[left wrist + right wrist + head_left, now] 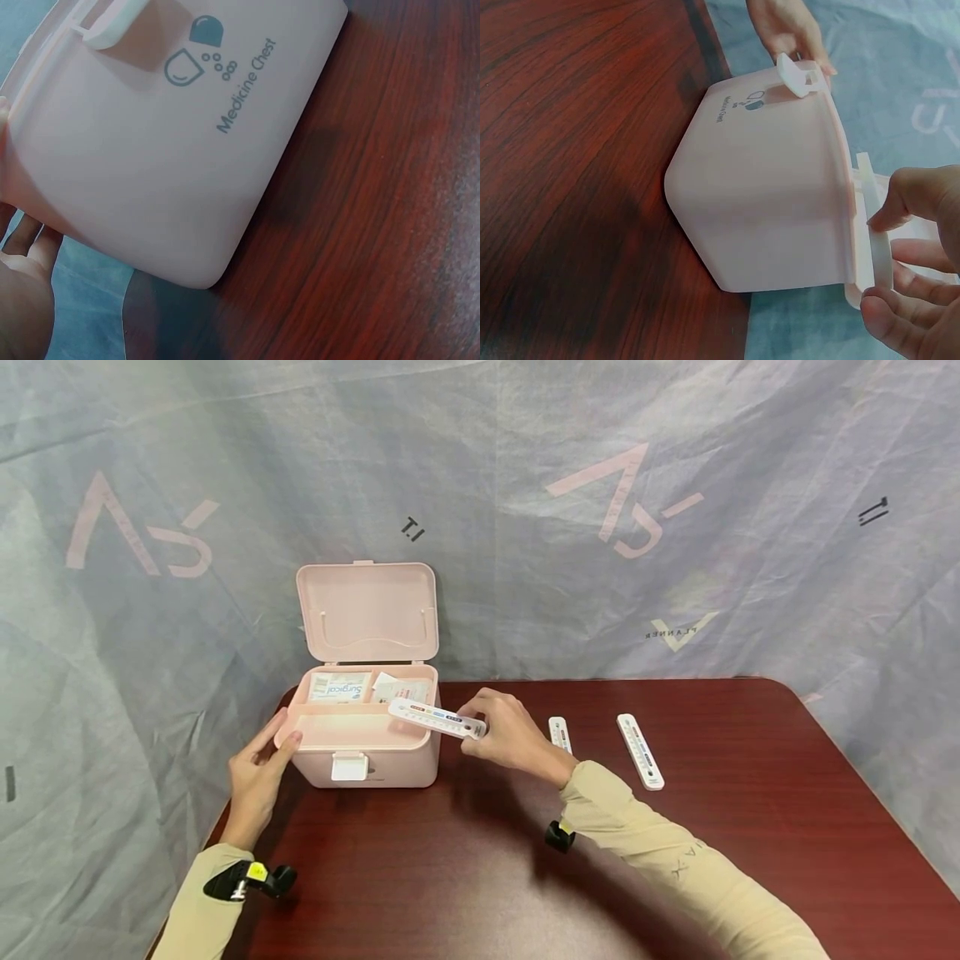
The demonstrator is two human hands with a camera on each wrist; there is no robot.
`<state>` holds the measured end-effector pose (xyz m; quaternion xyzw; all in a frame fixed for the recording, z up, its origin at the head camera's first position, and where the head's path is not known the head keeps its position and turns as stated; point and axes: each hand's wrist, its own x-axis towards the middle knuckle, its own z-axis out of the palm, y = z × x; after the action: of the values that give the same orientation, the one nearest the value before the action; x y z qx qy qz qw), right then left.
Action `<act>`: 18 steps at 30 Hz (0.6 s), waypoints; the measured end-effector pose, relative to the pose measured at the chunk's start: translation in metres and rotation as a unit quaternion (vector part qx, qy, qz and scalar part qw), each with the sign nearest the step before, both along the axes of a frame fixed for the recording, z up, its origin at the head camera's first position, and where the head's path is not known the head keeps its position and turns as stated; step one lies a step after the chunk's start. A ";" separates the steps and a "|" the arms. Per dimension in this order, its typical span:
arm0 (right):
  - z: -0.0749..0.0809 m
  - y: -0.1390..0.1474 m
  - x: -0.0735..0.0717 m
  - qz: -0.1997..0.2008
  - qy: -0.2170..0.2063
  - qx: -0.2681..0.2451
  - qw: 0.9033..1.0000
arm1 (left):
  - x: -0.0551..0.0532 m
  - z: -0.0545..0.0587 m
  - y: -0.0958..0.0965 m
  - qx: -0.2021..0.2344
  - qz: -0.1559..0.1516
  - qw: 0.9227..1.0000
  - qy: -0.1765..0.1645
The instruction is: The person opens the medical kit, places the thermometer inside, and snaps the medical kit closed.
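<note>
Just right of the pink box (408, 764), the right hand (513, 731) is pinching a thermometer (427, 717) by one end, left hand (257, 777) gripping the box, ideally keeping it steady.

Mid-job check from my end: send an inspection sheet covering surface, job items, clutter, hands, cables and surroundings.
Surface: dark red wood-grain table
Job items: pink medicine chest, lid open; packet marked "Surgical" in the left rear compartment; held thermometer near the right front rim; second thermometer, partly hidden by the right wrist, and third thermometer, both on the table
Clutter: nothing seen
Hands: left hand grips the chest's left side at the rim; right hand pinches the held thermometer
Cables: nothing seen
Surroundings: grey printed fabric backdrop
</note>
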<state>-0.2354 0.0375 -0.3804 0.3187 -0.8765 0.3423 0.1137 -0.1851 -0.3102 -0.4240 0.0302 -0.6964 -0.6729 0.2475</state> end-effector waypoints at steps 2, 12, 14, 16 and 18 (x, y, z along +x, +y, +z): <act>0.000 0.000 -0.001 0.003 -0.001 0.001 1.000 | 0.000 -0.001 0.000 -0.005 0.000 1.000 0.001; 0.003 -0.004 -0.006 0.009 0.003 0.019 1.000 | -0.012 -0.021 -0.011 0.002 0.006 1.000 0.008; 0.003 -0.005 -0.007 0.011 0.004 0.019 1.000 | -0.013 -0.022 -0.012 0.001 0.007 1.000 0.006; 0.003 -0.005 -0.007 0.012 0.005 0.019 1.000 | -0.013 -0.022 -0.012 -0.001 0.008 1.000 0.004; 0.003 -0.006 -0.008 0.013 0.006 0.018 1.000 | -0.013 -0.022 -0.013 -0.001 0.008 1.000 0.003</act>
<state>-0.2432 0.0316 -0.3769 0.3341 -0.8777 0.3260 0.1084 -0.1977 -0.3227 -0.4465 0.0336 -0.6959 -0.6706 0.2546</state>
